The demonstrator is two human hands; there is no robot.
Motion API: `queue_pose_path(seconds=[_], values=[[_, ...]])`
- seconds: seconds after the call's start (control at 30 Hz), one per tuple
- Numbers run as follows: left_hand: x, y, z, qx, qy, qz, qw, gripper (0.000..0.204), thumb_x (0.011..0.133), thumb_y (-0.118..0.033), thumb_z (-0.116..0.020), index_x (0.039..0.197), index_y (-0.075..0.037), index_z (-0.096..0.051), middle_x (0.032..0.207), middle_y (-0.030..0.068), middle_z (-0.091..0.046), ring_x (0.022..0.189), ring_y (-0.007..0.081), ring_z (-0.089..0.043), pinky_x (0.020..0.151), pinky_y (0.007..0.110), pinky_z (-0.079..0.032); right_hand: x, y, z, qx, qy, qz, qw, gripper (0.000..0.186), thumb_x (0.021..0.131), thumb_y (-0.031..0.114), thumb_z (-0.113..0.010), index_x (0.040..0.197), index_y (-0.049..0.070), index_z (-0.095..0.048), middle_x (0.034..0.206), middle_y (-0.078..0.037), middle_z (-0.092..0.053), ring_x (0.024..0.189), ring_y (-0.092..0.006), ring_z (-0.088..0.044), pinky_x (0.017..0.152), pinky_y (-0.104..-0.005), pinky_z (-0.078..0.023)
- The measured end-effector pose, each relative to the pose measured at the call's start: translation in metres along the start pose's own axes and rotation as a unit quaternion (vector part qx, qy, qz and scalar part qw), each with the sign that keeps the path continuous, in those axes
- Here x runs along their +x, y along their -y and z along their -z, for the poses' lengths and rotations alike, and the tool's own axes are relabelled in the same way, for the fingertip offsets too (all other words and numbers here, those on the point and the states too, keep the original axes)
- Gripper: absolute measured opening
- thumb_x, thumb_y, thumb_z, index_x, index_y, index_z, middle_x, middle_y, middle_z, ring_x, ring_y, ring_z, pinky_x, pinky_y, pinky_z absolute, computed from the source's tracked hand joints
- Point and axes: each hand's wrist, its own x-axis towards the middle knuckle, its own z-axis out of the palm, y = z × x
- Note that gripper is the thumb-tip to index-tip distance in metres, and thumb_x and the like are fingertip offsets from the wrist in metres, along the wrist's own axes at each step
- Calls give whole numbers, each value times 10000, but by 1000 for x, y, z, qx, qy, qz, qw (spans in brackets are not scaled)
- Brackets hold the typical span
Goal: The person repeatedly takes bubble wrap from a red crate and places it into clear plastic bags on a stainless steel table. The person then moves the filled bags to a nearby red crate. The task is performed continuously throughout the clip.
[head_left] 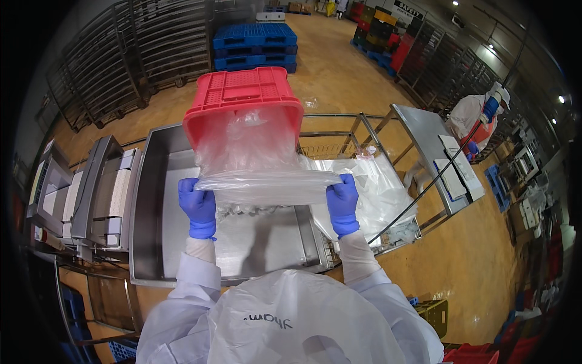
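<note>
A clear plastic liner bag (267,188) is stretched between my two blue-gloved hands. My left hand (197,206) is closed on its left end, and my right hand (343,203) grips the right end. The liner runs back into a red plastic crate (245,91), which is tipped with its mouth facing me. Below sits a shallow stainless steel tray table (267,252). Some greyish pieces (242,210) show behind the lower edge of the liner; their kind I cannot make out.
White plastic sheets or bags (364,194) lie in a wire basket to the right. A conveyor machine (103,194) stands at the left, a steel table (418,139) at the far right. Blue pallets (254,45) and tall racks are behind. A co-worker (476,118) stands at the right.
</note>
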Motion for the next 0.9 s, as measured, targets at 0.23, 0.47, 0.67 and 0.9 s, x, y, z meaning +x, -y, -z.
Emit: queue_pose_path(seconds=[0.23,0.47,0.67,0.9], values=[[30,-10,7,16,1,71,997,255,685,45,-571,923,-22,-633,955,90,-594,898,208,-557,765,253,-427,27,20,43,283,222,-146,922,189,667,-46,-627,812,64,-678,823,-25,-547,724,-120,-527,644,-229,-424],[35,-27,35,-363,249,391,808,191,722,23,-583,904,0,-636,839,12,-576,757,91,-542,648,213,-433,63,-12,75,299,253,-242,887,162,647,-61,-633,778,28,-667,828,-23,-563,757,-107,-515,667,-208,-414],[28,-52,9,-332,95,314,885,188,676,52,-559,836,-10,-637,770,9,-549,676,83,-529,607,197,-423,68,-31,72,257,168,-210,928,144,632,-75,-608,747,-1,-655,779,-41,-600,732,-120,-549,700,-238,-437],[27,0,46,-373,316,431,759,419,604,-49,-700,1011,-4,-607,1036,50,-569,981,169,-537,854,292,-426,75,-45,63,343,206,-253,881,159,641,-67,-616,782,-4,-654,772,-48,-621,757,-115,-572,703,-231,-448]])
